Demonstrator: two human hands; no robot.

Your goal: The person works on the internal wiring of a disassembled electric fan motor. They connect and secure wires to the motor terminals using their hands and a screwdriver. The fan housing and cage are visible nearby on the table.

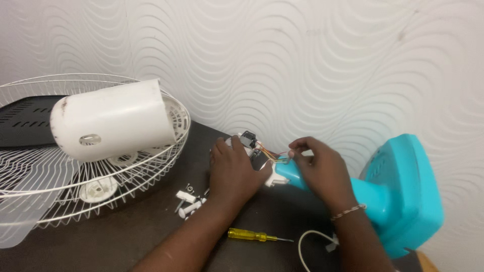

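Head view: left hand clamps the fan neck steady on the worktop, so right hand fingers can pinch its wires.

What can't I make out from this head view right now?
- Fan motor: mostly hidden under the left hand.
- Wire ends: too small, covered by the right hand fingers.
- Turquoise stand: base cut off by the bottom edge.
- Small white parts: too small to identify.
- White cable: runs off the frame.

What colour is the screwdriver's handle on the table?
Translucent yellow; the screwdriver shows in the head view, near the left hand.
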